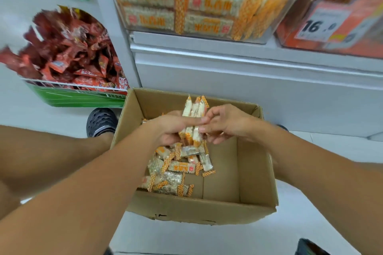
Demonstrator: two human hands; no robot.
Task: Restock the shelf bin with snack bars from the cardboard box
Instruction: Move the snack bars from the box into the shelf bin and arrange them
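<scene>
1. Several snack bars (193, 119) stand bunched, long axes near upright, ends pointing toward the shelf, over the cardboard box (257, 176).
2. Left hand (172, 128) grips the bunch; right hand (224, 123) pinches its side, the hands touching.
3. Loose bars (176, 170) lie jumbled on the box floor.
4. Clear shelf bin (263, 35) above holds stacked bars; red packets (68, 51) fill a wire basket at left.
5. Crinkly orange-checked wrappers; brown corrugated walls.

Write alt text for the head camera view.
A person's left hand grips a bundle of snack bars above an open cardboard box while the right hand pinches the bundle. Loose bars lie in the box; a clear shelf bin above holds stacked bars.
</scene>
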